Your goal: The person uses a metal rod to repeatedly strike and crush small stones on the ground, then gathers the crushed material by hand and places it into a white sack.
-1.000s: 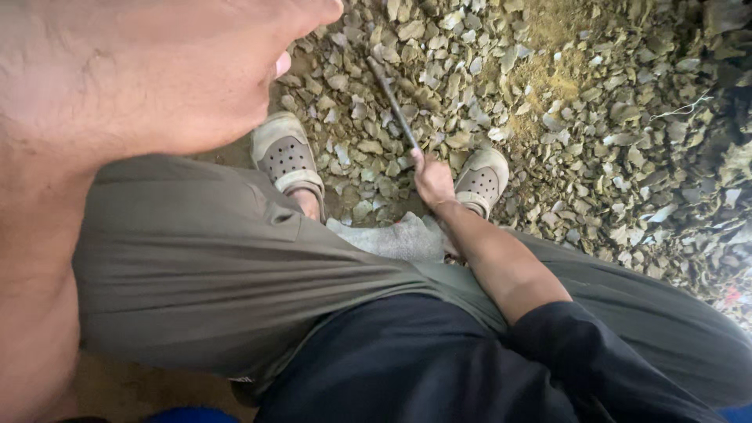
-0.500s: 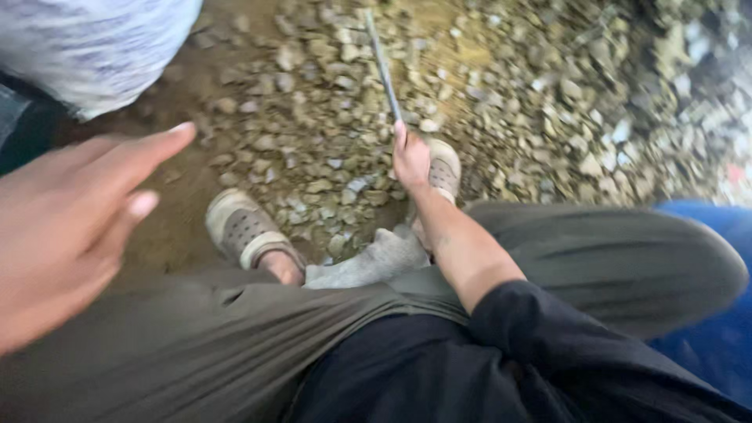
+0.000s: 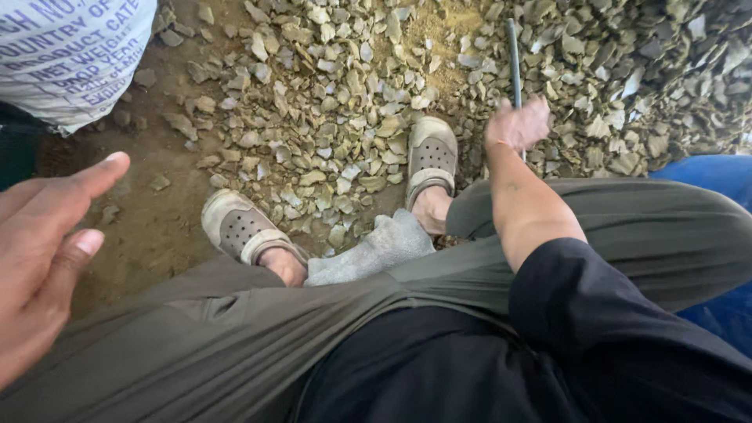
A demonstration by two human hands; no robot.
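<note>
Rod (image 3: 514, 55) now upright in my right hand (image 3: 518, 124), grip wrapped round it; left hand (image 3: 43, 243) has swung aside, spread, empty.

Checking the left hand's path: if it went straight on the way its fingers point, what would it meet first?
The left hand, open and empty, points up and right over bare dirt. First in line seems the spread of stone chips, though depth is unclear.

Dirt ground (image 3: 149, 227) under daylit stone chips (image 3: 329, 102)
</note>
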